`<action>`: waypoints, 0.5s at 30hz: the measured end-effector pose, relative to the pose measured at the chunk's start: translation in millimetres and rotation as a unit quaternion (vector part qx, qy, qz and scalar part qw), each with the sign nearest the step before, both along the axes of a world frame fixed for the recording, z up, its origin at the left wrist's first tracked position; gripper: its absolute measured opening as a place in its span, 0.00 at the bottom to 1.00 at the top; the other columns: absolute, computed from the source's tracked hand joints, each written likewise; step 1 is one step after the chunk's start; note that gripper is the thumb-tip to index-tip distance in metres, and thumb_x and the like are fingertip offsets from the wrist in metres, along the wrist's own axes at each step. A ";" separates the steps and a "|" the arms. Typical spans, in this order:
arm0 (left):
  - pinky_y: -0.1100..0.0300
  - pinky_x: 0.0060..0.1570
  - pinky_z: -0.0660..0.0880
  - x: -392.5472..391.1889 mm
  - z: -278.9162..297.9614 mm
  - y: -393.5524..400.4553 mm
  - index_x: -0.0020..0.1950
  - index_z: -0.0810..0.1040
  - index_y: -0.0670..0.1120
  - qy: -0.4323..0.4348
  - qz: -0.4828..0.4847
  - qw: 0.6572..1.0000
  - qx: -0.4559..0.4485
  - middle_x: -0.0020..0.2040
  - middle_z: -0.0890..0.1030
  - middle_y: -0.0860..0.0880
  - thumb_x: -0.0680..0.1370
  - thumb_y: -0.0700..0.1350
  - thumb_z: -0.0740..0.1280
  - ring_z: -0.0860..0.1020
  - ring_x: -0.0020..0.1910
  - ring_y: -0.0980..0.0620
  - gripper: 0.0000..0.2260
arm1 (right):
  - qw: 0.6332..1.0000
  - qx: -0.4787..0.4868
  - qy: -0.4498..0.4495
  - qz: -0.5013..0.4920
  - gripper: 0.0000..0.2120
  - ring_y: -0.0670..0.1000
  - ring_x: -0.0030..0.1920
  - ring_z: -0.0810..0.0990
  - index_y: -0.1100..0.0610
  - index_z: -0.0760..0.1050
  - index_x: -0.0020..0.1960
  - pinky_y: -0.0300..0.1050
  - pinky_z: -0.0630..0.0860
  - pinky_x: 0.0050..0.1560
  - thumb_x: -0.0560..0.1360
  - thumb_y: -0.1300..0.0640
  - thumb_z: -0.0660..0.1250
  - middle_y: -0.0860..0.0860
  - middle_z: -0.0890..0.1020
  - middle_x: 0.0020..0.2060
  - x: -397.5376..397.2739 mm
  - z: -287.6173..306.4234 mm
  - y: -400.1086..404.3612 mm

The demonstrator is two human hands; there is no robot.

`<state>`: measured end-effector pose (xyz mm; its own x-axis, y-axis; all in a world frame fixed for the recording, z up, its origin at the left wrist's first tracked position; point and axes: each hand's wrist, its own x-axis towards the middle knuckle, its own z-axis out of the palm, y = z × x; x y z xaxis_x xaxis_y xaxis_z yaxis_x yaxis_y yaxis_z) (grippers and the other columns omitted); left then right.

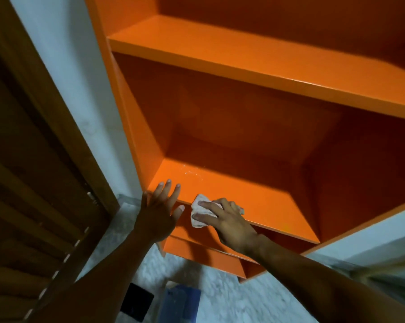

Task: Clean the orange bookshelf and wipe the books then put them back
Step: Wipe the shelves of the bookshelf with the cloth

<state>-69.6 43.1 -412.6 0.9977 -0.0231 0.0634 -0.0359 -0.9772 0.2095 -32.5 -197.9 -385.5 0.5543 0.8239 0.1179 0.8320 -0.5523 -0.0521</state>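
L hand (159,206) flat, fingers spread, palm down, arm outstretched. R hand (229,223) fingers curled, pressing down w/ a grip, forearm extended fwd.

Cloth (200,212) on shelf (255,201) front edge under right hand (229,226), left hand (160,206) just beside (door (33,159) further L).

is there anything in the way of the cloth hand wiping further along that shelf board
Nothing visible. The right hand presses the cloth on the front edge of the shelf board, which is bare. The left hand rests flat at the board's left corner, beside the cloth.
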 end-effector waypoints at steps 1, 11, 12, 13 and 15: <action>0.33 0.63 0.68 -1.0 -0.3 2.7 0.75 0.70 0.46 -0.003 0.006 1.000 0.005 0.75 0.69 0.41 0.80 0.59 0.54 0.69 0.72 0.40 0.28 | 1.000 0.013 0.012 0.011 0.31 0.59 0.61 0.71 0.44 0.67 0.72 0.53 0.67 0.51 0.72 0.65 0.57 0.52 0.69 0.73 -0.3 5.1 1.0; 0.30 0.69 0.60 1.1 -20.5 -15.5 0.80 0.58 0.52 -0.062 0.106 0.991 -0.047 0.81 0.57 0.46 0.82 0.61 0.48 0.54 0.79 0.43 0.28 | 0.954 0.181 0.031 -0.235 0.28 0.61 0.66 0.75 0.46 0.69 0.71 0.63 0.70 0.63 0.72 0.51 0.52 0.51 0.76 0.68 136.9 0.6 -13.2; 0.30 0.69 0.61 1.3 -23.0 -17.4 0.80 0.58 0.52 -0.068 0.111 0.990 -0.051 0.81 0.56 0.46 0.82 0.60 0.50 0.54 0.79 0.43 0.27 | 0.956 0.146 0.035 -0.251 0.28 0.63 0.68 0.72 0.46 0.70 0.71 0.63 0.67 0.65 0.72 0.49 0.50 0.52 0.73 0.71 139.7 -6.1 -7.6; 0.30 0.68 0.60 0.4 -24.6 -19.4 0.80 0.58 0.52 -0.076 0.114 0.989 -0.057 0.81 0.57 0.46 0.82 0.59 0.52 0.54 0.79 0.42 0.27 | 0.955 0.111 0.042 -0.274 0.30 0.63 0.71 0.69 0.45 0.69 0.72 0.62 0.64 0.68 0.72 0.47 0.47 0.52 0.70 0.73 141.4 -14.0 -1.0; 0.30 0.68 0.60 -0.2 -25.5 -22.1 0.80 0.58 0.52 -0.089 0.119 0.987 -0.066 0.80 0.58 0.46 0.82 0.59 0.52 0.55 0.79 0.42 0.28 | 0.951 0.056 0.064 -0.296 0.32 0.63 0.75 0.62 0.44 0.66 0.74 0.61 0.58 0.73 0.74 0.43 0.40 0.52 0.63 0.77 142.6 -16.4 13.4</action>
<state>-69.8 21.0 -438.0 0.9468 0.2299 0.2252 0.1426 -0.9269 0.3471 110.1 -184.5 -401.9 0.9329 0.3493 0.0874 0.3600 -0.9069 -0.2191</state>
